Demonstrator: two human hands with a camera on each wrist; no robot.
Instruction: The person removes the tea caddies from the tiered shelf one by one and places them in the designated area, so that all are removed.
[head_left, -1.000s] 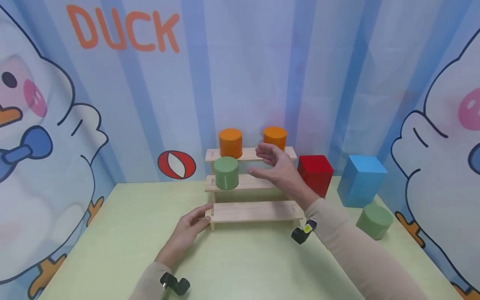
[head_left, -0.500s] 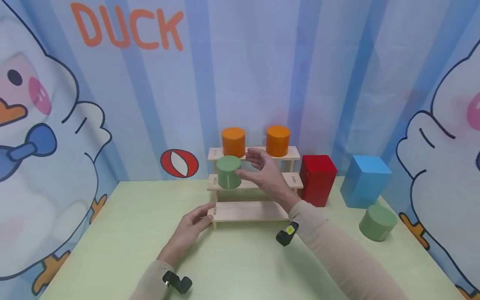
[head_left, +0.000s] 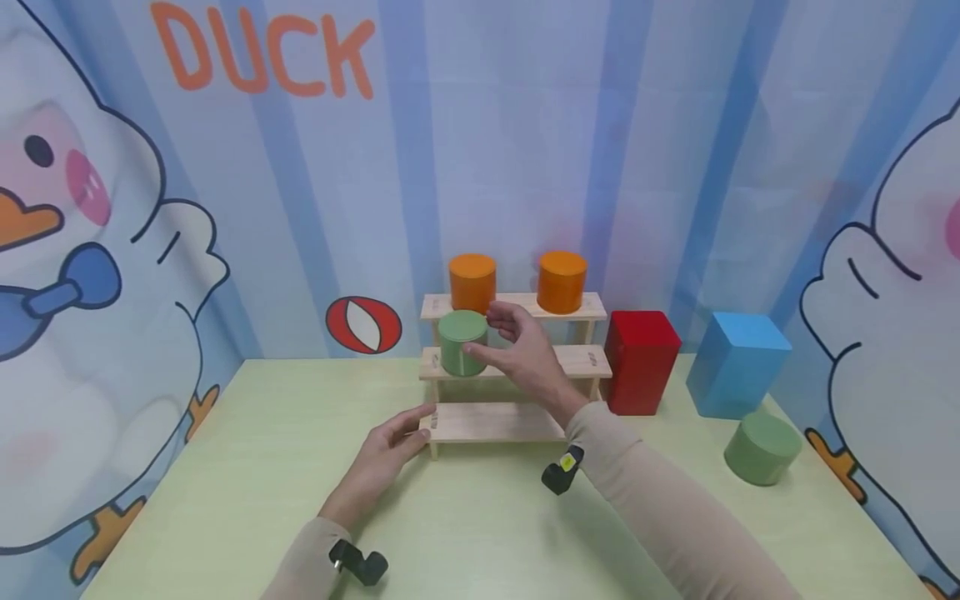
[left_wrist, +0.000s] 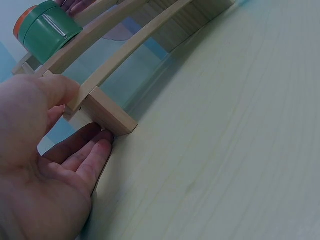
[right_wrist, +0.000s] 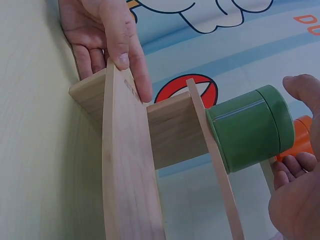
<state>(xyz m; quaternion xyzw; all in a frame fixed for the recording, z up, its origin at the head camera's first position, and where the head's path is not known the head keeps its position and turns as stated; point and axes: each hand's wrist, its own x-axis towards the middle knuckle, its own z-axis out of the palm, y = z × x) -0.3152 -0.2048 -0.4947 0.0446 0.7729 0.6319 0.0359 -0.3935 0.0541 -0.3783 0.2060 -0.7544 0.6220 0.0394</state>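
Note:
A three-step wooden shelf stand [head_left: 495,422] stands at the back of the table. My left hand [head_left: 381,454] holds the left end of its lowest step, thumb and index finger at the board, the other fingers by the side leg [left_wrist: 111,112]. On the left of the middle step sits a green round can [head_left: 462,343] with a lid seam. My right hand [head_left: 525,354] is spread at its right side, thumb in front and fingers behind; in the right wrist view the thumb [right_wrist: 302,90] stands off the can. Two orange round cans [head_left: 473,283] stand on the top step.
Right of the stand are a red block [head_left: 642,362] and a light blue block [head_left: 738,365]. Another green can [head_left: 762,448] stands in front of the blue one. A printed duck curtain [head_left: 510,150] hangs behind the pale table [head_left: 480,517].
My right hand has moved left, from in front of the right orange can to the green can on the middle step. My left hand keeps its place on the stand.

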